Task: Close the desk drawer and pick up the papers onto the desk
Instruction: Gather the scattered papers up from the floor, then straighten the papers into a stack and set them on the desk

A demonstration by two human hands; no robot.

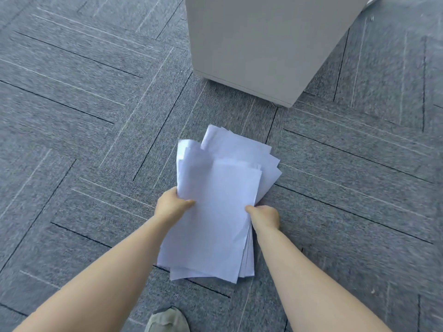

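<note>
Grey carpet [96,116] — left hand [171,204] and right hand [265,216] each grip the papers [215,207].

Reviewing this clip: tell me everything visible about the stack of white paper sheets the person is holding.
The stack of plain white paper sheets is loose and uneven: edges fan out, corners are misaligned, and the upper-left sheets curl slightly. No print shows. The left hand grips its left edge and the right hand its right edge, thumbs on top. It sits over the grey patterned carpet, near the grey cabinet; whether its far end rests on the floor is unclear.
</note>
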